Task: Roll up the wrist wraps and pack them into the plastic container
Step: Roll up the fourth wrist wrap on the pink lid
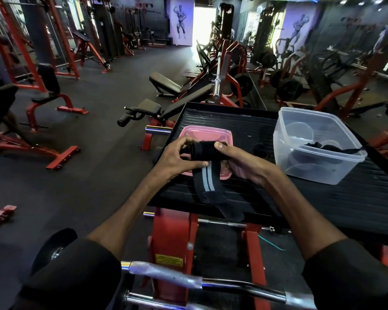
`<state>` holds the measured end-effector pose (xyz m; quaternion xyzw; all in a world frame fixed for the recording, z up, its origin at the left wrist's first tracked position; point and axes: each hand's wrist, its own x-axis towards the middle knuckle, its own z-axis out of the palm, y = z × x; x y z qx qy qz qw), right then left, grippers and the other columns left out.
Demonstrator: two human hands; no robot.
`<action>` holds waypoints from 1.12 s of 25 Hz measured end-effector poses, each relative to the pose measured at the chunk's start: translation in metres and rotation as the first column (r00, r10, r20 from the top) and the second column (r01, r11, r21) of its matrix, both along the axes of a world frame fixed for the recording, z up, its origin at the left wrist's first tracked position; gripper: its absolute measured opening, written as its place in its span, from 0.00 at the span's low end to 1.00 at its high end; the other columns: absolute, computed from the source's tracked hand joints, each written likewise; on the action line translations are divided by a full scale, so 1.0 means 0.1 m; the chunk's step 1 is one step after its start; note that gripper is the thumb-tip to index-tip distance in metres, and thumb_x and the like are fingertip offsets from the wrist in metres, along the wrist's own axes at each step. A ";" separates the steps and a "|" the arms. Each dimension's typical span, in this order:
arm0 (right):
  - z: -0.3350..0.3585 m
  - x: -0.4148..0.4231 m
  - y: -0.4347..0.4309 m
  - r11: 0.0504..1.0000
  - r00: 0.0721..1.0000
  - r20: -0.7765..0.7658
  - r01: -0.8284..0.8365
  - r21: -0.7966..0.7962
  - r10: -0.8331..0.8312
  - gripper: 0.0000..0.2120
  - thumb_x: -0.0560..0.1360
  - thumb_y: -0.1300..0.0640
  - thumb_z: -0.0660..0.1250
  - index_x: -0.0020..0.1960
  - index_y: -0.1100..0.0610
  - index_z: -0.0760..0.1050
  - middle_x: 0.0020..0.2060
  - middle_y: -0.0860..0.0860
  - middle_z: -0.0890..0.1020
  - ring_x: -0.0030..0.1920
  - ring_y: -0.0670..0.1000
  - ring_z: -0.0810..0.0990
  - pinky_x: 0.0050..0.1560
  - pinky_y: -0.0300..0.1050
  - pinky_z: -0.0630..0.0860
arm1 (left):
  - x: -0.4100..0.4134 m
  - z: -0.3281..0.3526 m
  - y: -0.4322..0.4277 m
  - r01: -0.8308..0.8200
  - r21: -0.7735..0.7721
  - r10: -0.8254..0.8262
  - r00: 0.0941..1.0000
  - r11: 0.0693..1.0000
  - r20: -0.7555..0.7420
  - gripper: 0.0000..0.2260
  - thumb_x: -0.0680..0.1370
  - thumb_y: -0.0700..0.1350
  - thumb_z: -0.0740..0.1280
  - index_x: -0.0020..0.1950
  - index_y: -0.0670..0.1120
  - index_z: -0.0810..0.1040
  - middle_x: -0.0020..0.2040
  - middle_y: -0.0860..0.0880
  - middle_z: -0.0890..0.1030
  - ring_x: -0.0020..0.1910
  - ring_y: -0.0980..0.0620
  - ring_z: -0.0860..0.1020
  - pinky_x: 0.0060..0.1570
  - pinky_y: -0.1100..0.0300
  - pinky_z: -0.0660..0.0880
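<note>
Wrist wrap [207, 176] half-rolled, held just above pink lid [202, 133]. Left hand [177, 158] pinches the roll's left end; right hand [240, 162] grips its right end, thumb on top. Loose striped tail hangs past the lid's near edge onto black platform [233, 121]. Plastic container [323, 172] sits right of lid, dark wraps [320, 147] inside.
</note>
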<state>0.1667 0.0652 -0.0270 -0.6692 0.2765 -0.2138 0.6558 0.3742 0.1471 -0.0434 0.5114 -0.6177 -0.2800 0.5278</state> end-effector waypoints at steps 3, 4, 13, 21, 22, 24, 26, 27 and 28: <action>-0.01 -0.03 0.01 0.995 0.995 0.020 0.097 0.005 -0.097 0.25 0.73 0.42 0.74 0.65 0.55 0.78 0.56 0.57 0.86 0.56 0.58 0.83 0.57 0.58 0.76 | -0.02 -0.01 -0.01 0.005 0.011 -0.005 1.000 1.000 0.002 0.25 0.68 0.35 0.80 0.60 0.48 0.76 0.55 0.54 0.79 0.55 0.62 0.78 0.55 0.65 0.78; -0.01 -0.03 0.02 0.991 0.990 0.042 0.134 0.014 -0.134 0.25 0.71 0.44 0.76 0.64 0.54 0.78 0.55 0.55 0.86 0.55 0.56 0.84 0.57 0.57 0.77 | -0.01 -0.02 -0.02 0.040 0.054 -0.038 0.999 0.998 -0.036 0.25 0.69 0.34 0.79 0.63 0.46 0.75 0.57 0.53 0.78 0.58 0.60 0.77 0.57 0.63 0.78; -0.05 -0.08 0.08 0.991 0.971 0.204 0.132 -0.019 -0.125 0.26 0.67 0.69 0.76 0.64 0.59 0.78 0.56 0.57 0.83 0.58 0.54 0.82 0.61 0.51 0.77 | 0.05 -0.09 -0.06 0.170 0.269 -0.134 0.980 0.948 -0.147 0.26 0.71 0.46 0.78 0.67 0.48 0.76 0.63 0.46 0.81 0.65 0.50 0.79 0.68 0.51 0.74; 0.12 -0.02 0.09 0.972 0.975 0.196 0.063 0.225 -0.108 0.25 0.71 0.64 0.71 0.67 0.56 0.74 0.50 0.54 0.83 0.46 0.51 0.83 0.37 0.43 0.80 | 0.00 -0.07 -0.01 0.051 0.111 -0.052 0.999 0.992 0.003 0.26 0.65 0.42 0.82 0.61 0.47 0.78 0.57 0.52 0.81 0.60 0.50 0.81 0.56 0.51 0.80; 0.13 -0.03 0.09 0.982 0.989 0.129 0.046 0.184 -0.071 0.22 0.71 0.61 0.72 0.65 0.55 0.75 0.48 0.53 0.83 0.43 0.50 0.82 0.35 0.43 0.78 | 0.00 -0.07 -0.01 0.049 0.100 -0.050 0.999 0.994 0.012 0.26 0.65 0.43 0.83 0.60 0.49 0.78 0.57 0.54 0.81 0.59 0.52 0.81 0.55 0.52 0.80; 0.13 -0.06 0.09 0.995 0.997 0.001 -0.077 0.068 0.077 0.14 0.77 0.58 0.72 0.60 0.55 0.75 0.38 0.49 0.80 0.35 0.47 0.77 0.34 0.41 0.72 | -0.03 -0.06 -0.01 0.045 0.081 -0.045 0.999 0.996 -0.006 0.26 0.65 0.37 0.82 0.59 0.51 0.79 0.54 0.58 0.80 0.56 0.57 0.80 0.50 0.58 0.80; 0.10 -0.09 0.10 0.998 0.997 -0.049 -0.065 -0.016 0.064 0.10 0.78 0.59 0.72 0.57 0.55 0.75 0.36 0.46 0.82 0.35 0.44 0.79 0.36 0.40 0.75 | -0.05 -0.05 -0.02 0.053 0.075 -0.051 0.998 0.996 -0.034 0.28 0.66 0.30 0.79 0.60 0.51 0.77 0.54 0.59 0.79 0.53 0.58 0.80 0.46 0.63 0.79; 0.08 -0.09 0.10 0.999 0.999 -0.035 0.012 -0.053 -0.014 0.12 0.76 0.60 0.74 0.57 0.55 0.76 0.39 0.46 0.84 0.38 0.45 0.82 0.39 0.41 0.78 | -0.05 -0.06 -0.02 0.061 0.082 -0.059 0.998 0.995 -0.035 0.29 0.67 0.29 0.78 0.62 0.50 0.77 0.55 0.58 0.79 0.53 0.58 0.79 0.47 0.64 0.79; 0.06 -0.10 0.10 0.992 0.996 -0.003 0.089 -0.089 -0.089 0.15 0.73 0.61 0.76 0.57 0.56 0.78 0.43 0.48 0.85 0.43 0.47 0.84 0.43 0.42 0.79 | -0.03 -0.07 -0.04 0.081 0.106 -0.077 0.996 0.991 -0.041 0.29 0.68 0.30 0.77 0.64 0.49 0.76 0.57 0.55 0.79 0.55 0.57 0.78 0.50 0.64 0.79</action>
